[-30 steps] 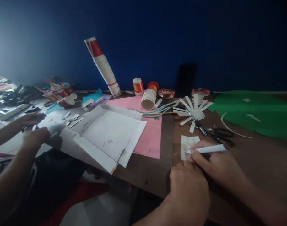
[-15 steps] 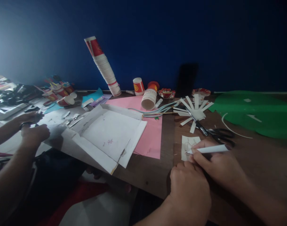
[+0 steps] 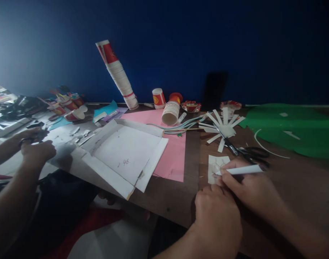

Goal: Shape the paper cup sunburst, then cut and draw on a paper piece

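My right hand (image 3: pixel 252 187) grips a white marker (image 3: pixel 242 170), its tip resting on a small piece of white paper (image 3: pixel 212 166) that bears drawn curved lines. Beside it, my left hand (image 3: pixel 218 212) is closed at the lower edge of this paper; its curled fingertips are hidden, so what they hold cannot be made out. Just beyond my right hand lie black-handled scissors (image 3: pixel 252 154). Their blades cross a white paper cutout (image 3: pixel 227 130) with strips fanning out.
A shallow white cardboard tray (image 3: pixel 151 158) lies on pink paper (image 3: pixel 177 162). Paper cups stand in a leaning stack (image 3: pixel 120 79) near the blue wall. Green paper (image 3: pixel 288 129) covers the right back. At left, another person's hands (image 3: pixel 37 144) hold a dark-handled tool.
The marker tip and my right hand have shifted very slightly on the paper. The other person's hands at left have moved a little. My left hand stays in place.
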Available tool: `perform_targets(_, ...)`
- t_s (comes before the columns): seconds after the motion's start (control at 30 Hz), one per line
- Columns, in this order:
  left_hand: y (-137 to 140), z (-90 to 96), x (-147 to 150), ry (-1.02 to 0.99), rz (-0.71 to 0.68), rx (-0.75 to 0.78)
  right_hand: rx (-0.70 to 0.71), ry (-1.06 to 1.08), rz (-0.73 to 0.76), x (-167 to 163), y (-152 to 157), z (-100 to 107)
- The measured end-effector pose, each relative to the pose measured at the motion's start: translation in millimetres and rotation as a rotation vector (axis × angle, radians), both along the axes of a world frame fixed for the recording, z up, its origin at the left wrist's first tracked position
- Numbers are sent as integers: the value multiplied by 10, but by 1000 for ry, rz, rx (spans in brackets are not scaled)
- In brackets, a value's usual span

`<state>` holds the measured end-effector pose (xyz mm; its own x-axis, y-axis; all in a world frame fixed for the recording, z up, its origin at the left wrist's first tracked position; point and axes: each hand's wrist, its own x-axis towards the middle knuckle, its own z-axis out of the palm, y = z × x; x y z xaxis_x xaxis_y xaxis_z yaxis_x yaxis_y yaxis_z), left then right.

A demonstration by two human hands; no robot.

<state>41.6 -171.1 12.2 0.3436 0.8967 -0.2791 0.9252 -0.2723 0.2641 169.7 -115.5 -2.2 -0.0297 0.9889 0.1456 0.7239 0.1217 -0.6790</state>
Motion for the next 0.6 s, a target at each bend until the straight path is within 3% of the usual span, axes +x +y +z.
perform_targets(0.6, -9, -45, -1, -5, -9, 24, -6, -17, 3, 22, 13, -25)
